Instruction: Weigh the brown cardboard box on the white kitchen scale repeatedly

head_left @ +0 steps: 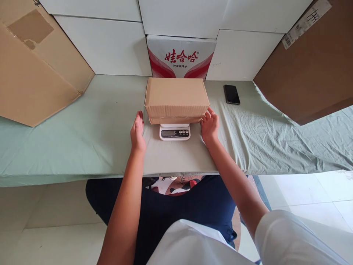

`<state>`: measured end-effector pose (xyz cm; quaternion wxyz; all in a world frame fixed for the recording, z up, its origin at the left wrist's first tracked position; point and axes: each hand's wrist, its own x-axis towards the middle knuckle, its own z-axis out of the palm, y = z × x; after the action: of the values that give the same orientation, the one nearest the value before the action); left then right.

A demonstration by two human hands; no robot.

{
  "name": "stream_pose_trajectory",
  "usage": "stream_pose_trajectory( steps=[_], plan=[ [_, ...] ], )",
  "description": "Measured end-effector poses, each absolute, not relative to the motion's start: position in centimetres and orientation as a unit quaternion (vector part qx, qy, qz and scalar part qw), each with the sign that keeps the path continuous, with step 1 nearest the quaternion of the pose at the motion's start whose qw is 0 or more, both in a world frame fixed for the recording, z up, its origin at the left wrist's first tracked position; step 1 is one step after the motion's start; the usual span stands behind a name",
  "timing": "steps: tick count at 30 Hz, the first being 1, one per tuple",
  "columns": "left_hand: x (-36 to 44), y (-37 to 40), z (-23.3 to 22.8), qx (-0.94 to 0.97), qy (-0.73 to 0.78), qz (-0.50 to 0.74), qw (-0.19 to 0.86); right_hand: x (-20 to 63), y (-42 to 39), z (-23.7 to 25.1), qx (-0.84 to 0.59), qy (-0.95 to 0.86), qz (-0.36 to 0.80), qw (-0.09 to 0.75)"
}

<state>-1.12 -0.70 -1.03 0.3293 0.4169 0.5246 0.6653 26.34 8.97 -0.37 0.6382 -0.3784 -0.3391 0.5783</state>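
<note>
A closed brown cardboard box (176,98) rests on a small white digital scale (174,132) in the middle of the table covered with pale green cloth (82,140). My left hand (137,133) stands on edge just left of the box's front corner, fingers straight, a small gap from the box. My right hand (210,125) is at the box's right front corner, fingers spread and curled, its fingertips at or touching the box side. Neither hand holds anything. The scale's display faces me below the box's front edge.
A black phone (231,94) lies on the cloth at the right rear. A white carton with red print (181,57) stands behind the box. Large brown cardboard boxes sit at the left (33,66) and right (314,66). White boxes form the back wall.
</note>
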Motion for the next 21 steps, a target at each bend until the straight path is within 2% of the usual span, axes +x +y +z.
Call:
stream_pose_trajectory(
  steps=[21],
  plan=[
    [-0.82,-0.73,-0.71,0.408,0.526,0.670,0.329,26.19,8.65,-0.06,-0.369,-0.357,0.571,0.641]
  ],
)
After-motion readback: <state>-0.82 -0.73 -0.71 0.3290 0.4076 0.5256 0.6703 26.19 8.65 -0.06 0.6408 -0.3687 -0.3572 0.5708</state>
